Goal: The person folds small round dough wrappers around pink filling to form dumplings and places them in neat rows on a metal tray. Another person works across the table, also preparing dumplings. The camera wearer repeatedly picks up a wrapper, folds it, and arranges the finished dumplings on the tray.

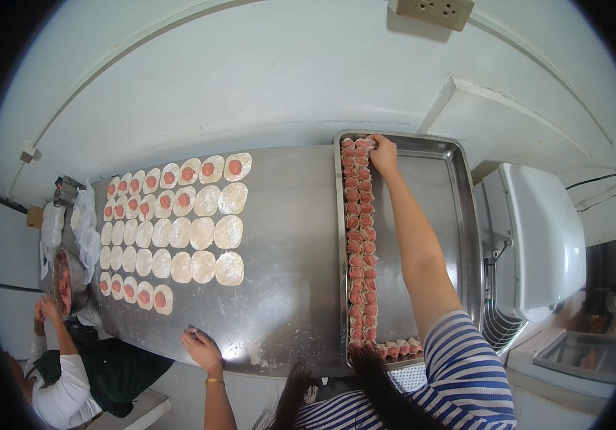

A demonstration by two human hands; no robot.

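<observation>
Right hand (383,152) apparently pinching dumpling (365,143) at tray (458,208) rim.

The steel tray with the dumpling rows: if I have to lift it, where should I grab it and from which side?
Probably by the raised rim of the steel tray, both hands on its long sides, coming from the near edge. The right-hand rim is bare; the folded dumplings crowd the left rim, where the right hand reaches, so keep it level.

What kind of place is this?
Probably a small food-making kitchen: a long steel table covered with round dough wrappers, and a metal tray lined with rows of pink-filled dumplings.
</observation>
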